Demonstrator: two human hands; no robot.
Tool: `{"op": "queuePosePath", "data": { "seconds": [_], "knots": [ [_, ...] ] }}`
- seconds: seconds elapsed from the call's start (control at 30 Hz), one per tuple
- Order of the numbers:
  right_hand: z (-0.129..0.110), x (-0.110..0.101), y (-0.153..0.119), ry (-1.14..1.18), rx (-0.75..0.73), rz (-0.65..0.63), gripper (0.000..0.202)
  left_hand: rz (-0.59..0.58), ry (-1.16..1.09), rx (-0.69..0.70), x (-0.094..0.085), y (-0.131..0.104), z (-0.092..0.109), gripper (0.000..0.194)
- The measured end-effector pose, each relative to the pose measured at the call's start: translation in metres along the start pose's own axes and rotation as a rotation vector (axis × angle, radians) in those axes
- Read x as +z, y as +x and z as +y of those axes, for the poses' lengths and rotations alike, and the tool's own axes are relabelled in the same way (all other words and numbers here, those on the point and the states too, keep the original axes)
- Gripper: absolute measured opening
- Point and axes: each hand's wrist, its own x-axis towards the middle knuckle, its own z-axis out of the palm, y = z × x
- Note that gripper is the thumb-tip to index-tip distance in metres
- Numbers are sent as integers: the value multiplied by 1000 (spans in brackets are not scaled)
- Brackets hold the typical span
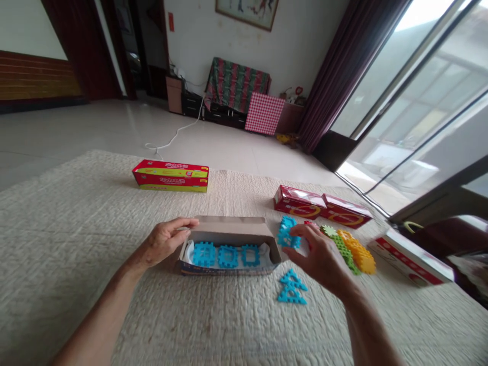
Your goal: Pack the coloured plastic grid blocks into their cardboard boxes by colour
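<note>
An open cardboard box [229,227] lies on the beige quilted mat [76,254] in front of me, with three blue interlocking plastic tiles [225,255] lined up inside it. My left hand [164,242] grips the box's left end. My right hand [319,256] holds a blue tile [286,235] just past the box's right end. Two blue triangular tiles [291,287] lie on the mat below that hand. A row of green, yellow and orange tiles [354,250] lies right of my right hand.
A red and yellow box [171,176] rests at the mat's far left. Red boxes [321,206] sit beyond the tiles, and another red and white box [410,256] lies at the right. Glass doors and a dark curtain stand to the right; the tiled floor lies beyond the mat.
</note>
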Motion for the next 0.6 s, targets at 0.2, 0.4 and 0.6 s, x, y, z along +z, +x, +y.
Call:
{"op": "queuePosePath", "data": {
  "seconds": [0.2,0.4,0.6],
  "knots": [
    [-40,15,16,73,-208,-294,26,-2,-8,11,0,0,3,30],
    [-41,21,19,29,-209,-376,25,1,27,24,-1,0,3,30],
    [-42,19,16,40,-223,-355,27,-4,45,17,-1,-1,4,32]
  ]
}}
